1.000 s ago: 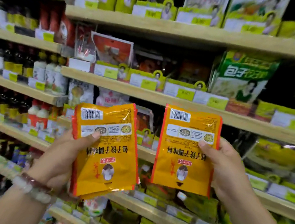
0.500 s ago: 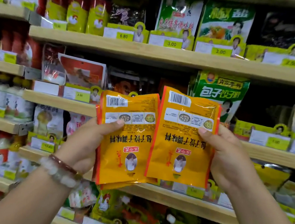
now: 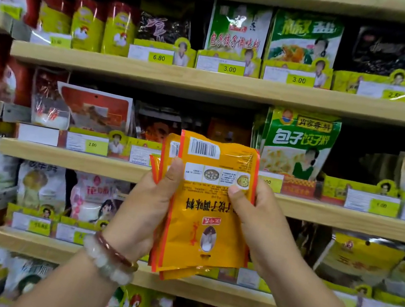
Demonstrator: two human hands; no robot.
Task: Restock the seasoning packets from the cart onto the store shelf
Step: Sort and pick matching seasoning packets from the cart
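Stacking now: left hand (image 3: 147,214), right hand (image 3: 257,222) pinching merged seasoning packets (image 3: 209,208).

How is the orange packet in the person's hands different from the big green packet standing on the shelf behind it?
The orange packet is held upside down, its print inverted; the green packet stands upright on the shelf. The orange one shows its barcode side; the green one shows its front with large white characters. The orange one is gripped by the left hand and right hand; the green one is untouched. Both are glossy and picture a person.
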